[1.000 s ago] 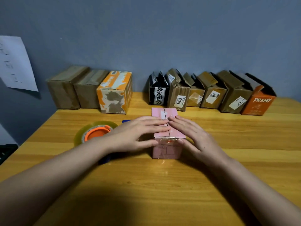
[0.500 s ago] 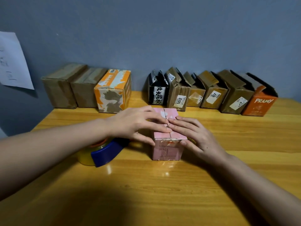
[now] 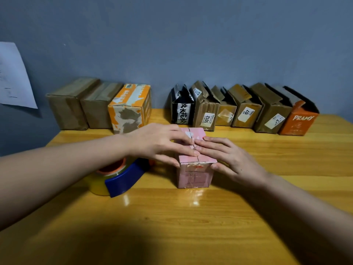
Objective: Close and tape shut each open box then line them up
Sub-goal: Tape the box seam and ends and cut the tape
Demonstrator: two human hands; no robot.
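Observation:
A small pink box (image 3: pixel 193 175) stands in the middle of the wooden table (image 3: pixel 191 217), its top flaps folded down and meeting at a centre seam. My left hand (image 3: pixel 162 142) lies across the left flap with straight fingers, thumb against the box's left side. My right hand (image 3: pixel 225 155) presses the right flap flat, thumb on the right side. A tape dispenser (image 3: pixel 116 175) with a blue guard and an orange-cored roll sits just left of the box, partly under my left forearm.
Along the back wall, three closed boxes stand at left: two brown (image 3: pixel 84 106) and one orange-and-white (image 3: pixel 129 108). To the right stands a row of several boxes with raised flaps (image 3: pixel 242 108), ending in an orange one (image 3: pixel 298 119). A paper sheet (image 3: pixel 13 77) hangs on the wall.
My left arm has swung across in front of the tape dispenser, hiding part of it. Both hands stay pressed on the pink box's flaps, and the view has shifted slightly.

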